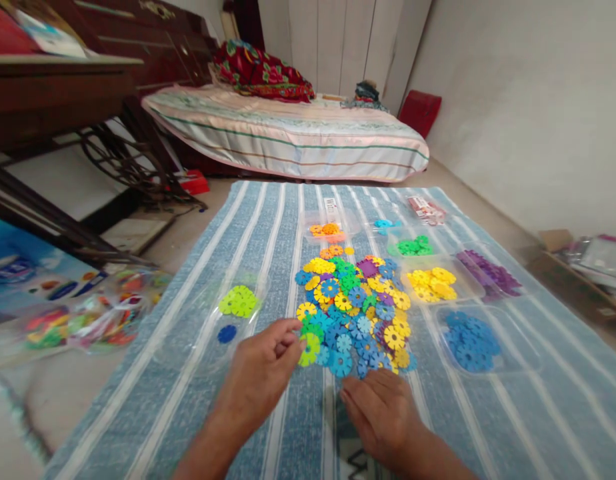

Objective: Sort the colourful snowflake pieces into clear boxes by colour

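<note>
A heap of flower-shaped plastic discs in blue, yellow, green, orange and purple lies on the striped cloth. At its left front edge, my left hand is closed in a pinch, thumb and finger at the edge of a lime-green disc. My right hand is closed just in front of the heap, fingers curled downward; what they hold, if anything, is hidden. Left of the heap, a clear tray holds lime-green discs and one dark blue disc.
Clear containers hold blue discs, yellow discs, purple discs, green discs and orange discs. A packet lies at the far right. Behind stands a bed; bagged colourful items lie at the left.
</note>
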A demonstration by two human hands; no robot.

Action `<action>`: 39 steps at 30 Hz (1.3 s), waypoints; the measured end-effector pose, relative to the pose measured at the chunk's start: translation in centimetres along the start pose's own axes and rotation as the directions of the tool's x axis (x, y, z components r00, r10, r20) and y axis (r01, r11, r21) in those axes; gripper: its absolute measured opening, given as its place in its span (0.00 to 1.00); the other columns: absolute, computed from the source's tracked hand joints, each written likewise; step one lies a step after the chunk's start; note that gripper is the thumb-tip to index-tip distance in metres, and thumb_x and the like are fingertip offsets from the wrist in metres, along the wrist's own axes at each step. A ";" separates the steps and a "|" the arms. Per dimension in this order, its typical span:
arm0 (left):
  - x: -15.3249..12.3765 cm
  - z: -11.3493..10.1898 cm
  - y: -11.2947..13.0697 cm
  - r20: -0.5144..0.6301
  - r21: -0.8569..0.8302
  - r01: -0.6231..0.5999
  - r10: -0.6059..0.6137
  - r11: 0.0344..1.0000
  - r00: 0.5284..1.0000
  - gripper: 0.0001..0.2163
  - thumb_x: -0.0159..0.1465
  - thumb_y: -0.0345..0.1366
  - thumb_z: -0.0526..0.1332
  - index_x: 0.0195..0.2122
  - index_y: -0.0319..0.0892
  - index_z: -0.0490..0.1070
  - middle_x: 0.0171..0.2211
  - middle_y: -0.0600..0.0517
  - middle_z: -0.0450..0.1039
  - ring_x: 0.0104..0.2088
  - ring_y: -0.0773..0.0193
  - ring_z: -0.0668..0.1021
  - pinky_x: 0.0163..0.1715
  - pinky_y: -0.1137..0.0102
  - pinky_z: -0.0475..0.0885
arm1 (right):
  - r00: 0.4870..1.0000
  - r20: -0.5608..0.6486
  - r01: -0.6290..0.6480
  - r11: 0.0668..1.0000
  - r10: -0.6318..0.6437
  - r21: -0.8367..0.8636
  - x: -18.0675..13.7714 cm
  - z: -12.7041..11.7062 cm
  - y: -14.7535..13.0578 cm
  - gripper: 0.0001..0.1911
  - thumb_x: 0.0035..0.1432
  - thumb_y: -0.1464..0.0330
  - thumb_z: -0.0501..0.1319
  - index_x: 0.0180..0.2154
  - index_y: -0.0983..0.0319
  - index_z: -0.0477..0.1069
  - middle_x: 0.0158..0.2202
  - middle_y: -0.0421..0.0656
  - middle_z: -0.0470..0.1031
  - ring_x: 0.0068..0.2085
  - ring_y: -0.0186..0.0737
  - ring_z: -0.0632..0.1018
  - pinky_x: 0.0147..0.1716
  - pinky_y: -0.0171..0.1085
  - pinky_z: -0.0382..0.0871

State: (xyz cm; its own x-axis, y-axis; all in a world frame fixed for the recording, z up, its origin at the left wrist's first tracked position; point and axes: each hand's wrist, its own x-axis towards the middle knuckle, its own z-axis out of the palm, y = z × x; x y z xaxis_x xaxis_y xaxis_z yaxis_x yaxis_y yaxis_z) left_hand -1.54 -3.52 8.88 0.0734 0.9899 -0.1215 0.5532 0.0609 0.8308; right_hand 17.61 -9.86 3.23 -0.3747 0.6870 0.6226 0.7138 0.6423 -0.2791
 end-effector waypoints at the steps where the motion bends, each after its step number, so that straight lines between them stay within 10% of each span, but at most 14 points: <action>1: 0.3 -1.3 0.1 -0.094 0.071 -0.016 0.023 0.997 0.995 0.15 0.54 0.44 0.57 0.39 0.43 0.73 0.27 0.55 0.76 0.28 0.64 0.78 0.30 0.71 0.71 | 1.000 -0.004 -0.010 1.000 0.010 0.014 -0.1 0.0 0.1 0.07 0.63 0.73 0.51 0.36 0.63 0.67 0.20 0.39 0.69 0.21 0.35 0.68 0.23 0.36 0.54; 8: 3.9 -7.9 -1.2 -0.320 0.559 0.081 0.124 0.825 0.939 0.13 0.57 0.40 0.53 0.35 0.44 0.74 0.28 0.50 0.78 0.31 0.58 0.79 0.33 0.67 0.70 | 1.000 -0.016 0.012 0.999 -0.012 0.033 -1.0 0.8 0.2 0.11 0.65 0.72 0.48 0.35 0.63 0.68 0.18 0.38 0.67 0.19 0.35 0.66 0.21 0.36 0.52; 18: 6.9 -8.0 -2.9 -0.269 0.731 0.079 0.179 0.678 0.946 0.11 0.57 0.37 0.53 0.34 0.43 0.74 0.36 0.45 0.78 0.32 0.55 0.79 0.34 0.64 0.70 | 0.998 0.007 -0.065 0.997 0.065 -0.032 -1.3 0.7 0.5 0.13 0.64 0.72 0.48 0.32 0.61 0.69 0.18 0.38 0.69 0.19 0.35 0.68 0.22 0.35 0.53; 23: 4.4 -6.2 -0.6 -0.315 0.564 -0.050 0.271 0.825 0.910 0.13 0.61 0.44 0.51 0.33 0.45 0.73 0.32 0.52 0.77 0.28 0.62 0.77 0.33 0.69 0.70 | 0.993 0.033 -0.108 0.974 0.117 -0.199 -0.7 1.5 1.6 0.10 0.62 0.72 0.50 0.34 0.62 0.69 0.18 0.39 0.71 0.18 0.34 0.70 0.21 0.34 0.53; 30: 2.3 0.0 -0.6 0.047 0.428 -0.351 0.367 0.833 0.929 0.11 0.63 0.38 0.51 0.31 0.43 0.72 0.29 0.52 0.74 0.30 0.66 0.76 0.31 0.72 0.68 | 0.934 0.228 -0.160 0.892 0.275 -0.422 2.5 2.6 2.4 0.13 0.52 0.73 0.60 0.41 0.66 0.71 0.19 0.42 0.75 0.19 0.40 0.75 0.18 0.35 0.54; 39: 3.1 2.4 -3.9 -0.074 0.325 -0.360 0.403 0.875 0.912 0.11 0.64 0.38 0.51 0.31 0.44 0.71 0.30 0.52 0.75 0.32 0.65 0.77 0.32 0.72 0.69 | 0.804 0.288 -0.453 0.849 0.521 -0.270 3.2 0.8 3.2 0.09 0.58 0.68 0.56 0.27 0.58 0.71 0.20 0.38 0.75 0.22 0.36 0.76 0.21 0.32 0.52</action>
State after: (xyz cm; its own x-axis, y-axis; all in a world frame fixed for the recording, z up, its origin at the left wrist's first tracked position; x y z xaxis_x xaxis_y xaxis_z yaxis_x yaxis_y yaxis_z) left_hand -1.51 -1.00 3.93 0.2282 0.9371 0.2641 0.7270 -0.3444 0.5940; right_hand 18.20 -5.36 3.69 -0.1001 0.9845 0.1441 0.9361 0.1423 -0.3216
